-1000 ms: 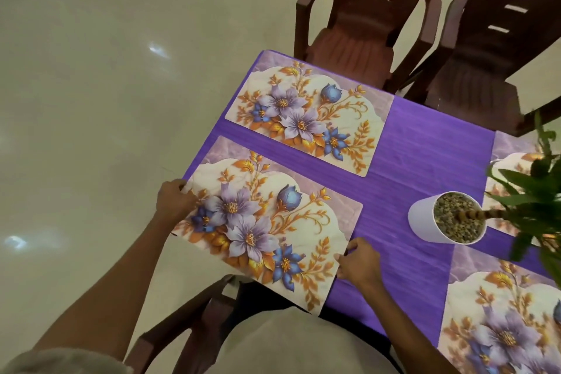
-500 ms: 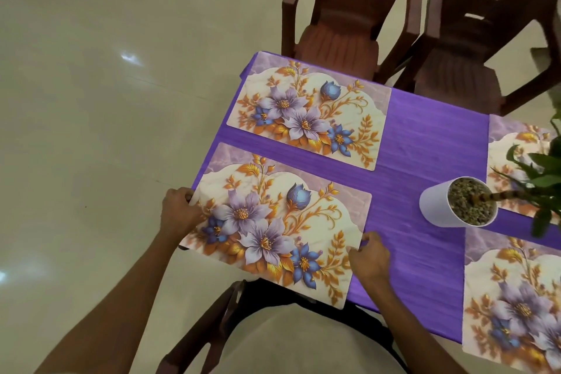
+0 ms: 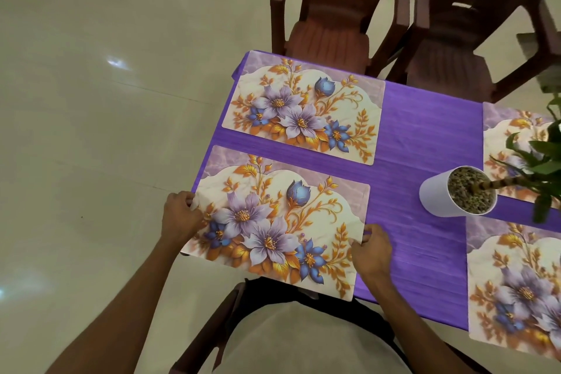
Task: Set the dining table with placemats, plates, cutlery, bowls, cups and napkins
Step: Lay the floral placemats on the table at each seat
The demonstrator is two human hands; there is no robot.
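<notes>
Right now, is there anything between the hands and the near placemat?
No. The left hand and the right hand both already grip the near placemat at its short edges, and nothing lies on it.

surface: table under purple cloth [image 3: 419, 143] | near-left placemat [image 3: 279, 222], near edge overhanging | far-left placemat [image 3: 303, 106] | near-right placemat [image 3: 513, 285] | far-right placemat [image 3: 498, 136] | white plant pot [image 3: 437, 200] between the right-hand two
</notes>
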